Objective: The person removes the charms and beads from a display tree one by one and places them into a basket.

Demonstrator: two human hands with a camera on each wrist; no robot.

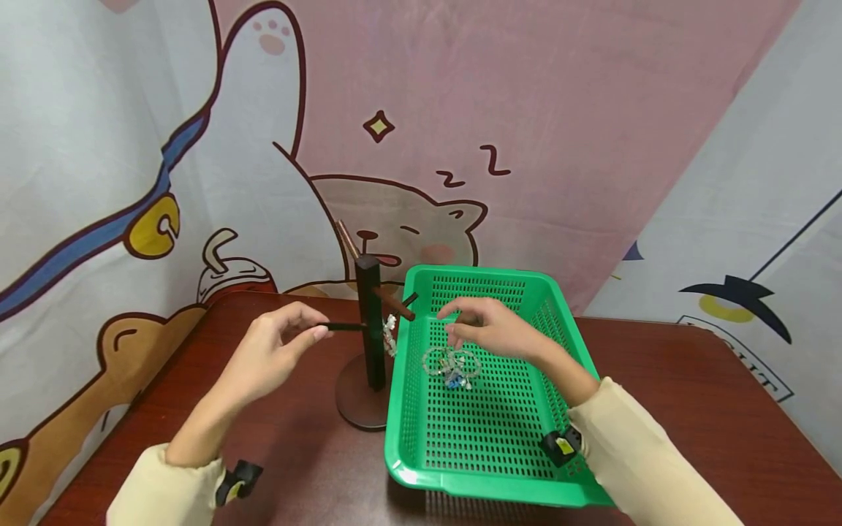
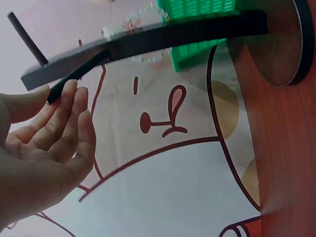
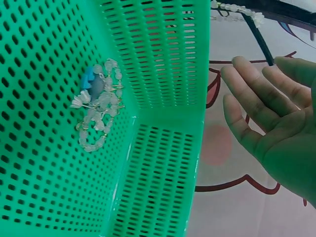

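A dark wooden stand (image 1: 371, 321) with several pegs rises from a round base on the table. My left hand (image 1: 266, 354) pinches the tip of one peg (image 2: 76, 76) between thumb and fingers. My right hand (image 1: 490, 325) hovers above the green basket, its fingers loosely bent and holding nothing; in the right wrist view its fingers are near the tip of another peg (image 3: 260, 42). A beaded bracelet (image 1: 390, 336) with pale flowers hangs on the stand's basket side. Inside the basket lie clear beaded bracelets (image 3: 101, 106) with a blue piece and white flower charms; their exact number is unclear.
The perforated green basket (image 1: 392, 416) stands right beside the stand, its wall close to the post. Reddish-brown table surface (image 1: 658, 409) extends to both sides. Behind hangs a cartoon-printed cloth (image 1: 559, 146).
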